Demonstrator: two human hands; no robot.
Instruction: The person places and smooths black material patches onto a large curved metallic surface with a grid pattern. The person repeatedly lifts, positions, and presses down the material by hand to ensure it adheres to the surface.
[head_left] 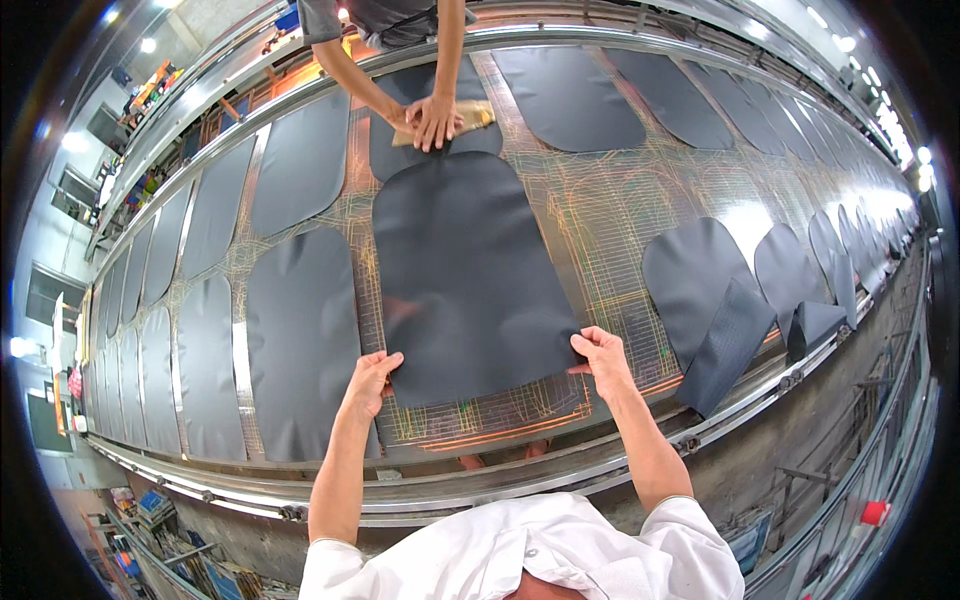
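Observation:
A large black sheet (465, 270) with a rounded far end spans the space between my hands, over a long table (600, 250) marked with fine coloured lines. My left hand (372, 383) pinches its near left corner. The near right corner is gripped by my right hand (601, 358), thumb on top. Its near edge looks lifted a little off the table. The sheet's far end reaches another black sheet (400, 160), on which a co-worker's hands (432, 122) press a tan flat piece (475, 115).
More black sheets (300, 340) lie in two rows along the table. To the right, several (700, 270) have near ends folded back (730, 345). A metal rail (540, 497) runs along the near edge. The co-worker (390, 25) stands across the table.

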